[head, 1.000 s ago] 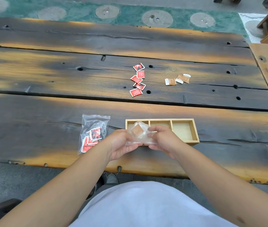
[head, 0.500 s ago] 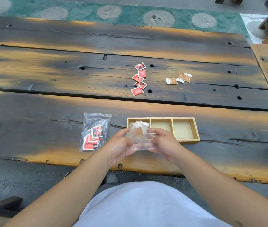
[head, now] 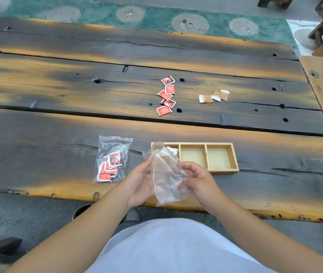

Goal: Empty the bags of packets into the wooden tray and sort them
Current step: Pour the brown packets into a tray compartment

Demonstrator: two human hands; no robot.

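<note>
Left hand (head: 140,186) and right hand (head: 198,179) each pinch a side of one clear bag (head: 166,174), held over the near-left end of the wooden tray (head: 222,171) and screening its left compartment (contents unclear). Middle and right compartments bare. Left of the tray: one sealed bag (head: 112,159) of red packets. Beyond the tray: five red packets (head: 166,95), three brown packets (head: 213,96).

Print on the red packets (head: 166,95) is illegible.
</note>
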